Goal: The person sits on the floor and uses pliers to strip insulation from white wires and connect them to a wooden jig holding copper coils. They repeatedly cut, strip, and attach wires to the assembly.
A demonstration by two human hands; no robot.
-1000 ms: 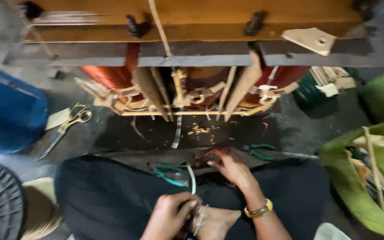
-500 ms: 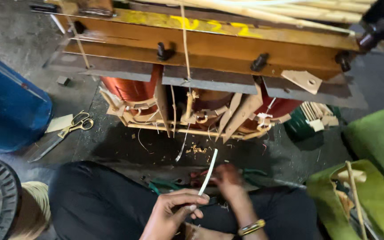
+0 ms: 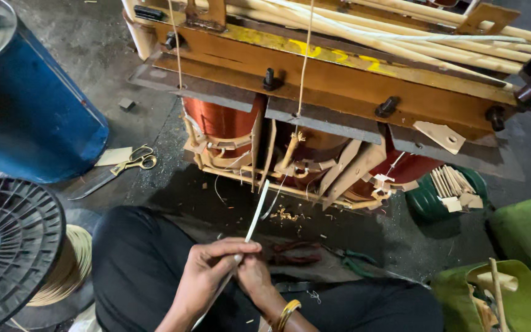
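Left hand pinches a thin white strip over the lap; right hand grips its lower part, probably. Strip may bend or slip; loose pinch. Scissors lie near the blue drum.

Small tan paper tag flat on floor beside scissors. Yellow painted marking along brown frame beam. No screens.

Left hand pinches white strip upright; right hand touching below; copper coils ahead.
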